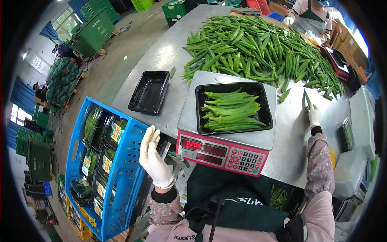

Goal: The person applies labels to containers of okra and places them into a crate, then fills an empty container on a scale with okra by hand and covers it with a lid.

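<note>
On the red scale [225,150], whose display lights up in red digits, a black tray [198,109] holds a layer of green okra [231,109]. My right hand [314,117], in a white glove, pinches one okra pod [307,99] above the metal table, right of the scale. White-gloved too, my left hand [154,157] is raised left of the scale beside the blue crate, fingers slightly bent, holding nothing. A large okra heap [258,46] spreads behind the scale. An empty black tray [149,92] lies on the table at the left.
A blue crate [125,169] with packed trays stands at the left. Another person [312,16] with gloved hands is across the table [161,52]. Another scale [338,66] and a packed tray [346,135] are at the right. Green bins [93,34] stand farther back.
</note>
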### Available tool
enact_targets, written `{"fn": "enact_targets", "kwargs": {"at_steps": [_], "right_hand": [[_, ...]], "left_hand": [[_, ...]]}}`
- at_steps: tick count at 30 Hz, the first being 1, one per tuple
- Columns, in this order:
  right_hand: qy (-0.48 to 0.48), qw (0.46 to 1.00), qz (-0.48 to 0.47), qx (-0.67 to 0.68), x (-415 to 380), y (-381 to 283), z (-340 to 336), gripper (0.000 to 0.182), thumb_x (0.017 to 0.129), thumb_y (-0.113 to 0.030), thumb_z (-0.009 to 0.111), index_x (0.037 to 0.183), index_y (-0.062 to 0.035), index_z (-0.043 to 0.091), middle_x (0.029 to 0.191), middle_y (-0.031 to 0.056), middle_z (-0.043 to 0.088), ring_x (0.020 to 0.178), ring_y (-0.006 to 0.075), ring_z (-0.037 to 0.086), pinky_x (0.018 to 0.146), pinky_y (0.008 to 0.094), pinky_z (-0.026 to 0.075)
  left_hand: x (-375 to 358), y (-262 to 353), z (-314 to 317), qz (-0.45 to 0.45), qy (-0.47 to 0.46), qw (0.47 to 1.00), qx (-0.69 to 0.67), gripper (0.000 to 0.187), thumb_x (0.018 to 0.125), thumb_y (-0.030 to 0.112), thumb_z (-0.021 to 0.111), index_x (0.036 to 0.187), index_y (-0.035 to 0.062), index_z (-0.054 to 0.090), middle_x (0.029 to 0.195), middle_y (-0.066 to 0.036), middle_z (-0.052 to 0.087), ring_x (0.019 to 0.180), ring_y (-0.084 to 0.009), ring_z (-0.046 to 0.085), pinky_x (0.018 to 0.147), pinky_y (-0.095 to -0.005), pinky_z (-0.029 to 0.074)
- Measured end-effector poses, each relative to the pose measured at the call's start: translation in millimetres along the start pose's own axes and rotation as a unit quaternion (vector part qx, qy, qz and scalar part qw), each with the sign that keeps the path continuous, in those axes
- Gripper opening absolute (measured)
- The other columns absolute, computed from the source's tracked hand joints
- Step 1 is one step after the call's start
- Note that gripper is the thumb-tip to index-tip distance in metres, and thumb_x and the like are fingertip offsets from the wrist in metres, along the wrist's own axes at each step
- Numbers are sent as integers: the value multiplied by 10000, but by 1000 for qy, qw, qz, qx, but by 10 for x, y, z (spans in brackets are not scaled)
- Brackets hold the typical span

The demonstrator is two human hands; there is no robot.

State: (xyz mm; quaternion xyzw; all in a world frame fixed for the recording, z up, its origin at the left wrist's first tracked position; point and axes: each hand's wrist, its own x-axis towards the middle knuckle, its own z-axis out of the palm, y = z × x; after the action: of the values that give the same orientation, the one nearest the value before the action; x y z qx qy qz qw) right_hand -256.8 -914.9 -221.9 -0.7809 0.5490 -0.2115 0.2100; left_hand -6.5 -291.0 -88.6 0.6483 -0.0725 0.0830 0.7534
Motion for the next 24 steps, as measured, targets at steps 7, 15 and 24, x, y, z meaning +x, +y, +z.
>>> {"fn": "enact_targets", "kwargs": {"at_steps": [7,15,24], "right_hand": [[56,957,-225,173,-896,-1259,-492,309,940,-41,604,1245,-20,649,1176,128,683,1070,207,634,960,300,475],[-93,807,-513,277,-1902,-3071,-396,320,831,40,669,1132,-65,701,1123,95,667,1096,263,617,967,332,483],[-47,792,-578,193,-2003,-3342,-292,201,835,-15,669,1026,-70,701,1062,85,669,1025,283,597,899,376,483]], "left_hand": [[-58,25,150,-6,-26,1000,3,379,1008,57,418,1340,-60,559,1329,-167,612,1196,-252,611,1040,-367,454],[-156,47,311,22,-98,993,64,346,1017,26,415,1305,-54,589,1288,-151,635,1164,-221,621,1031,-348,470],[-145,-2,132,23,-92,991,96,346,1015,10,408,1296,-44,603,1272,-133,643,1157,-201,615,1045,-338,453]]}}
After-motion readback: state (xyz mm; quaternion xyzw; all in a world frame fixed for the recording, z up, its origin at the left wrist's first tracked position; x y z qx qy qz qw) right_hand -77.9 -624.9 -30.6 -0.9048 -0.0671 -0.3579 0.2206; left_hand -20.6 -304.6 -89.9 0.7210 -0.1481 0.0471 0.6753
